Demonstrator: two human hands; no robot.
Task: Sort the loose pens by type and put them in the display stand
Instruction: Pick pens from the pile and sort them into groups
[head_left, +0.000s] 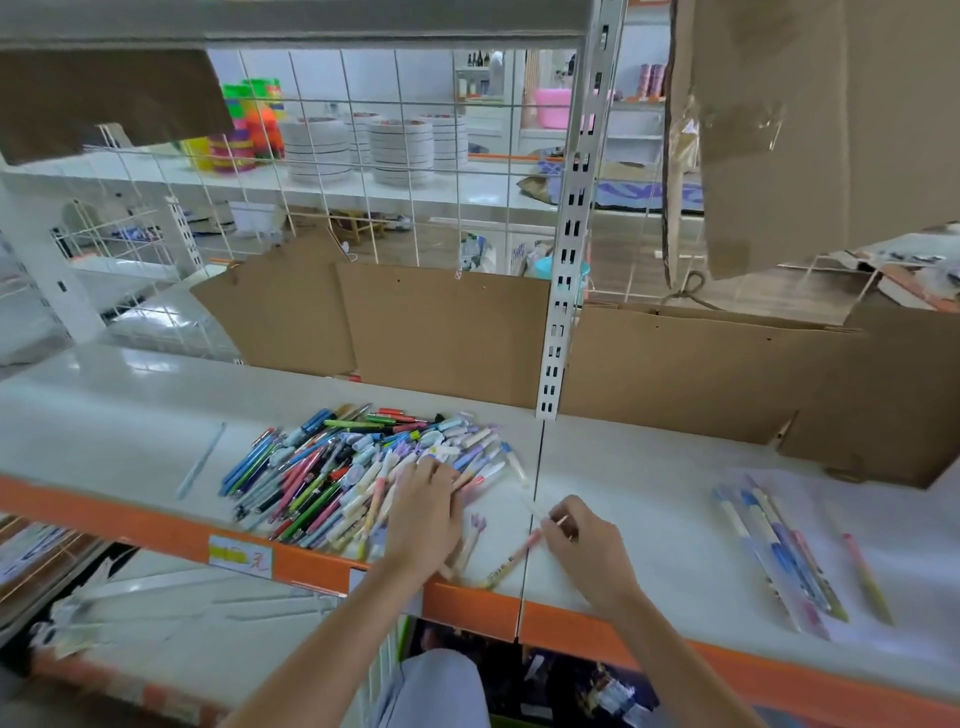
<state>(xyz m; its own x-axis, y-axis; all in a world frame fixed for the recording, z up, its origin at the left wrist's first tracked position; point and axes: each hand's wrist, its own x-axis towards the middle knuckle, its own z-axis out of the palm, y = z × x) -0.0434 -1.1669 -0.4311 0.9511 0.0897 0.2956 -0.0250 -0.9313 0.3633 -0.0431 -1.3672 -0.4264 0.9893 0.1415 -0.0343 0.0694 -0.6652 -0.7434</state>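
Head view: our left hand (423, 512) flat on the heaped multicoloured plastic pens (353, 467), our right hand (582, 540) pinching a thin pale pen (545, 514) above the white shelf (649, 493).

Brown cardboard sheets (447, 332) lean against the wire grid (363, 156) behind the shelf. Beyond it, stacked white plates (400, 150) sit beside colourful plastic toys (254, 124) and a pink basin (553, 106).

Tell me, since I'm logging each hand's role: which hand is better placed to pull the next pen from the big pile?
Left, probably. The left hand already rests on the pile of pens, fingers among them. The right hand is off the pile, pinching a thin pen.
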